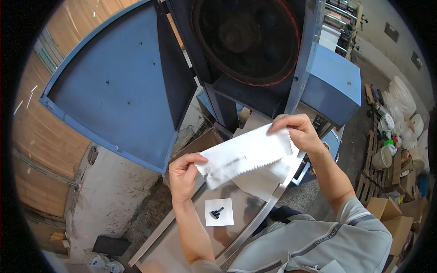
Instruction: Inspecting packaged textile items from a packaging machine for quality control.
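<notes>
My left hand [183, 172] and my right hand [296, 132] hold a white strip of paper bag stock [246, 154] between them, one at each end. The strip has zigzag-cut ends and a dark grey smudged band along its lower left part. It is stretched flat above a shiny metal table [182, 245]. More white sheets [261, 179] lie under it on the table. On a small white square of paper [219, 212] below my left hand rests a small black part [216, 212].
A large blue machine [123, 86] with a dark round wheel [248, 38] stands right behind the table. A blue cabinet [330, 84] is to the right. Wooden pallets, buckets and cardboard boxes [391, 214] crowd the floor at right. A concrete wall is at left.
</notes>
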The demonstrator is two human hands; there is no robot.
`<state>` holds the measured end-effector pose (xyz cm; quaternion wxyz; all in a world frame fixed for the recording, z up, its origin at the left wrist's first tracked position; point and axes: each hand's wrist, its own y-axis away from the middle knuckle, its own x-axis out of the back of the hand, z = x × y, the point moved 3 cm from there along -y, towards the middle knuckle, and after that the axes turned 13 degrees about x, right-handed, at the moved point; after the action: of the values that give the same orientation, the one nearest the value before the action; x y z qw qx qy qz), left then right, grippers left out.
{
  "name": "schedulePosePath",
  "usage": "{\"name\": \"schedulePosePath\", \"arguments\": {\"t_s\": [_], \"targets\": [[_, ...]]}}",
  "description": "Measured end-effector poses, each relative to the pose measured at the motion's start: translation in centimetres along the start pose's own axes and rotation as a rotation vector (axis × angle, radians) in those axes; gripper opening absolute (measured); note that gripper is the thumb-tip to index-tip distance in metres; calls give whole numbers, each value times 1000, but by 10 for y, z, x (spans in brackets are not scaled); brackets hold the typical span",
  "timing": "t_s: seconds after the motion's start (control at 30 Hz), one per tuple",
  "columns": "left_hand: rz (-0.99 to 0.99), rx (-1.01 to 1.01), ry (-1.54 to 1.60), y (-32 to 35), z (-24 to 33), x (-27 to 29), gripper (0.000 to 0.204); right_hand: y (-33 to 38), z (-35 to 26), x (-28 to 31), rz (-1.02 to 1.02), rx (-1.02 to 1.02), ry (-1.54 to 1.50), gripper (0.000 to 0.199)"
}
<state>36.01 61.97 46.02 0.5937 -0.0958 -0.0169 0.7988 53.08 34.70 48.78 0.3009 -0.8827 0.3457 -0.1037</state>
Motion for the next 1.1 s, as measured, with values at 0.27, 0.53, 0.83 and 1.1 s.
{"name": "schedulePosePath", "arguments": {"t_s": [0.27, 0.53, 0.83, 1.1], "targets": [[-34, 62, 167, 0, -10, 5, 26, -1, -8, -2, -81, 23, 29, 31], [-179, 369, 202, 7, -83, -25, 60, -9, 6, 2, -64, -79, 153, 26], [42, 399, 103, -10, -128, -40, 50, 19, 57, 26, 91, -531, 396, 60], [89, 383, 115, -17, -149, -41, 47, 29, 73, 29, -19, -464, 606, 42]]}}
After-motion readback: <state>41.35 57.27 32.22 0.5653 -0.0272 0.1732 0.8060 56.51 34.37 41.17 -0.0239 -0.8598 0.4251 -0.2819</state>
